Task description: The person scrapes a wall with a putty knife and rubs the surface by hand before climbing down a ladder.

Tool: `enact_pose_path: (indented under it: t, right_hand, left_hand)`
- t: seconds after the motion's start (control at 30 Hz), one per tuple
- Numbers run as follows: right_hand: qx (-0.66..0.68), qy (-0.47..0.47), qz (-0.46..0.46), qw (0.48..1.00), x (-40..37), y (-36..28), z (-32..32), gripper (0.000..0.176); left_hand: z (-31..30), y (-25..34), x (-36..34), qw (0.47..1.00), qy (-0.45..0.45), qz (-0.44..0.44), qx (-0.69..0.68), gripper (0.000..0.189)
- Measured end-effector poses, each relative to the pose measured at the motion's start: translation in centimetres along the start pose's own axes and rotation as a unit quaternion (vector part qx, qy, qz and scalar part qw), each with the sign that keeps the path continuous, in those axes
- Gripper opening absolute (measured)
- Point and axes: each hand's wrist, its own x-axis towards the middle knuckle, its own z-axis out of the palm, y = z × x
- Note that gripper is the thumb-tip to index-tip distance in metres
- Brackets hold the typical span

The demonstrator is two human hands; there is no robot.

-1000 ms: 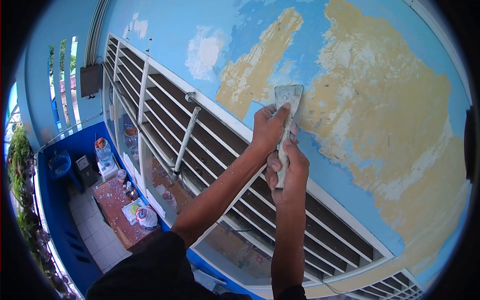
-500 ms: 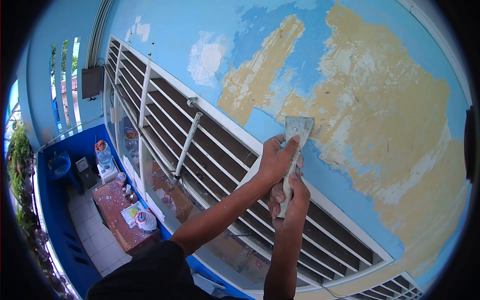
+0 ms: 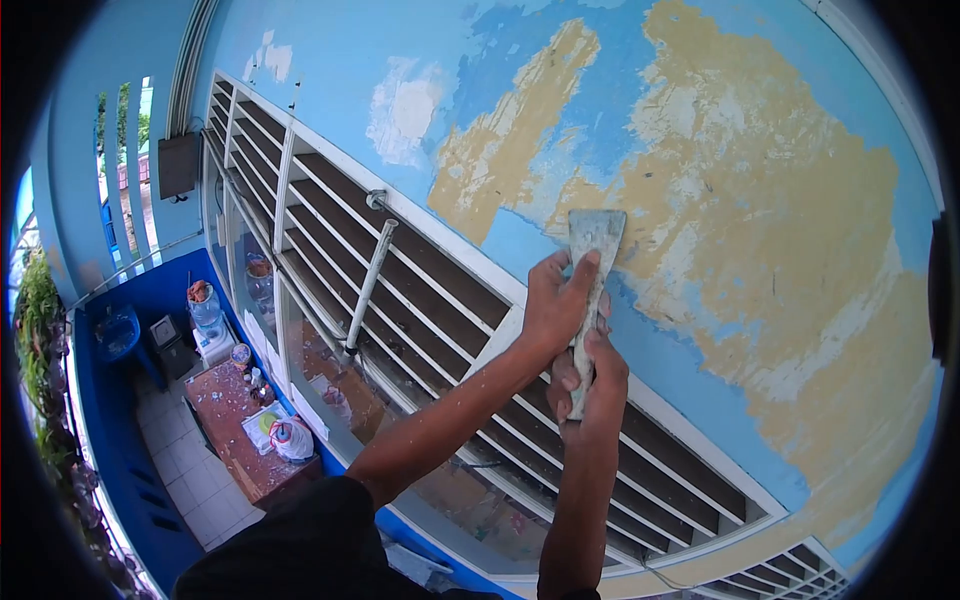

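Note:
Both hands grip a paint scraper [image 3: 597, 232] with a wide, putty-stained blade and a pale, crusted handle. My left hand [image 3: 556, 308] is closed round the upper part, its thumb pressed along the blade's base. Lower down, my right hand [image 3: 598, 375] wraps the handle, whose butt end shows below the fingers. The blade lies against or very close to the wall [image 3: 760, 220], at the edge of a patch where blue paint is gone and a tan layer with whitish streaks shows. Contact along the blade's edge cannot be made out.
Below the wall patch runs a white-framed louvred window [image 3: 440, 265], with a metal pipe [image 3: 371, 285] sticking out. Down at left, a brown table [image 3: 215, 405] holds a white bag [image 3: 291, 438] and small containers. Beyond it are a water bottle [image 3: 205, 306] and a blue basin [image 3: 118, 332].
Both hands and the scraper have moved a short way up the wall. The grip on the handle looks the same, and the view has shifted slightly.

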Motion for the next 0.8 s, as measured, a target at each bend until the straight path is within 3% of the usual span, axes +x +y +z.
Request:
enact_pose_path:
  t: [0.1, 0.2, 0.5, 0.8]
  right_hand:
    - [-0.033, 0.028, 0.004, 0.999, -1.4, 2.5, -0.1, 0.03]
    - [-0.035, -0.005, 0.008, 0.999, -0.2, 1.8, 0.8, 0.03]
    - [-0.033, 0.032, 0.002, 0.999, -1.8, 2.8, 2.3, 0.028]
    - [-0.01, 0.01, -0.007, 1.0, -1.4, 2.3, -0.1, 0.031]
  left_hand:
    - [-1.8, -1.9, -1.7, 0.999, 0.032, -0.002, -0.011, 0.035]
    - [-2.0, -0.2, -0.6, 0.999, 0.032, -0.026, -0.025, 0.035]
    - [-3.5, -0.7, -1.4, 0.997, -0.003, -0.072, -0.032, 0.034]
    - [-1.3, -0.8, -1.9, 0.999, 0.014, -0.04, -0.01, 0.035]
